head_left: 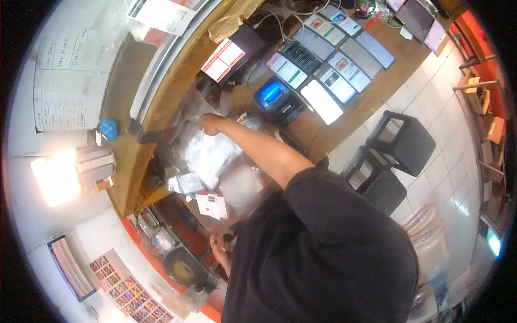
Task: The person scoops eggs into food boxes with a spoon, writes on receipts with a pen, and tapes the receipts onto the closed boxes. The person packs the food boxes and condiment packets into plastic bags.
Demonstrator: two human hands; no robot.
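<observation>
My right hand (211, 124) reaches across the counter with its fingers closed at the edge of a crumpled clear plastic bag (207, 156). What exactly lies between those fingers is hidden. Lower down, close to my body, my left hand (219, 250) has its fingers curled, with something small and dark beside them that I cannot make out. Between the hands lie a round, whitish translucent item (240, 185), blurred, and a white box with a printed label (211, 206). A silvery packet (184, 183) sits at the bag's lower left edge.
An Epson printer (279, 100) with a blue-lit top stands beside my right forearm. Beyond it several phones (322, 101) lie in rows on the wooden counter (371, 102). Black stools (401, 142) stand on the tiled floor. A bright lamp (56, 177) shines at the left.
</observation>
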